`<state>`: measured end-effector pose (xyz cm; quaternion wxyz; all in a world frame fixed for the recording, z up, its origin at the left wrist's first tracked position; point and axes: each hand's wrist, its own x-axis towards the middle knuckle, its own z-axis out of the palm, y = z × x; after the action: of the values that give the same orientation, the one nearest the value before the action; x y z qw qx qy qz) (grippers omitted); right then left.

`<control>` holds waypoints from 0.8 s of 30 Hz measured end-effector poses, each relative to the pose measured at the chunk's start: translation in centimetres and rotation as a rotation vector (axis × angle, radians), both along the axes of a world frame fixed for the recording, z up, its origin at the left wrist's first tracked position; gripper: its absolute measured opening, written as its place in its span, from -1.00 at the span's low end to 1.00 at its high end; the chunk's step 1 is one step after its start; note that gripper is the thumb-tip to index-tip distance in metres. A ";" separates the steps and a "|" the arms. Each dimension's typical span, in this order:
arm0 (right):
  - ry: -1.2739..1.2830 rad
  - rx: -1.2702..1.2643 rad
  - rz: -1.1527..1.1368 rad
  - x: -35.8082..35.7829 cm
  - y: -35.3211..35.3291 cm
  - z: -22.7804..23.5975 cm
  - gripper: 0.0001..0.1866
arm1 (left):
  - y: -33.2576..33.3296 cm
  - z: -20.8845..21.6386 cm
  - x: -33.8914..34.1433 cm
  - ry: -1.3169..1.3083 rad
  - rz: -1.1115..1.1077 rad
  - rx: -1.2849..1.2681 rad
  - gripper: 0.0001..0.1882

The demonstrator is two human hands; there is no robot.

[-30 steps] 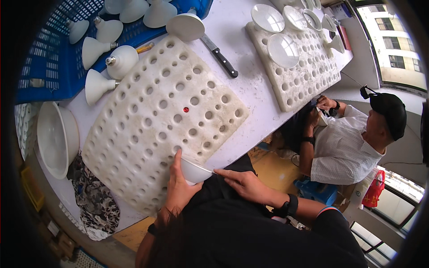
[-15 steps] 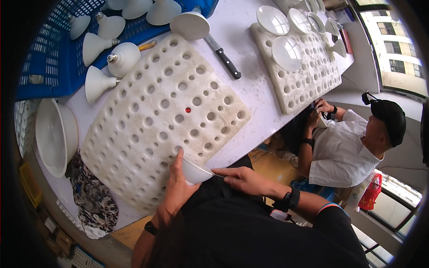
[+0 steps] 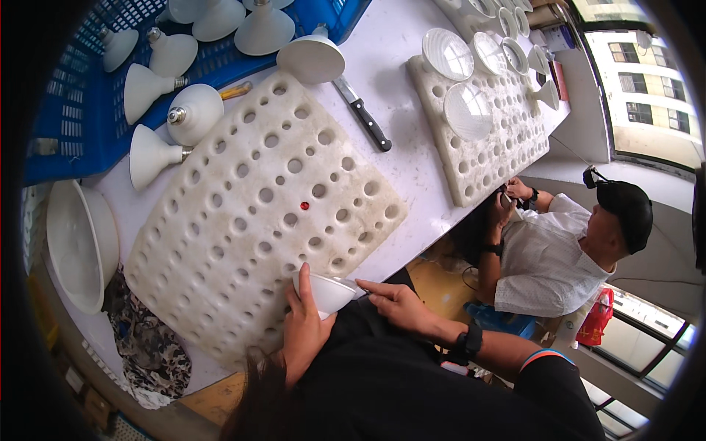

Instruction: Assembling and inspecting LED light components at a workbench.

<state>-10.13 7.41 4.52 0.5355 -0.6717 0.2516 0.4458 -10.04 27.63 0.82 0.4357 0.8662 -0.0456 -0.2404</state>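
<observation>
Lamp shell (image 3: 329, 296), white and bowl-like, sits btwn our black shirt (image 3: 401, 360) and the near edge of the holed board (image 3: 273, 213) on the bench (image 3: 412, 151). Our L hand (image 3: 307, 323) grips it w/ fingers round the side; our R hand (image 3: 404, 305) pinches a thin tool (image 3: 350, 282) at its rim, exact contact unclear. Any print on the red bag (image 3: 596, 320) by the co-worker (image 3: 548, 261): too small to read.

A large white bowl (image 3: 109, 239) stands at the left edge of the table (image 3: 419, 184), with a crumpled camouflage cloth (image 3: 151, 342) just beside it. On the right, a co-worker (image 3: 540, 275) in a pale patterned shirt and black cap (image 3: 625, 213) bends forward, near a red plastic bag (image 3: 596, 320). Above, a pale building (image 3: 625, 92) shows through a dark-framed window (image 3: 651, 164).
</observation>
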 end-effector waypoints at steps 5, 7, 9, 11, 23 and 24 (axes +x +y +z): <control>0.023 -0.017 -0.056 0.6 0.2 0.0 -0.60 | -0.3 0.1 -0.1 0.096 0.052 0.011 0.08; 0.049 -0.027 -0.075 0.8 0.2 -0.2 -0.60 | -0.4 0.1 0.0 0.097 0.045 0.017 0.08; 0.075 -0.035 -0.092 1.0 0.1 -0.5 -0.60 | -0.4 0.1 -0.2 0.095 0.025 0.033 0.09; 0.088 -0.055 -0.091 1.8 0.0 -0.8 -0.59 | -0.3 0.1 -0.3 0.111 0.017 0.037 0.09; -0.410 -0.354 0.250 5.3 0.6 -4.1 -0.73 | 1.7 0.0 0.0 0.069 -0.050 -0.076 0.16; -0.501 -0.387 0.319 6.0 1.0 -4.7 -0.73 | 2.4 -0.3 0.2 0.062 -0.071 -0.089 0.16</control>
<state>-4.08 8.39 -0.14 0.3669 -0.8801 0.0840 0.2894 -9.85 29.99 0.48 0.4663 0.8359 -0.0735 -0.2799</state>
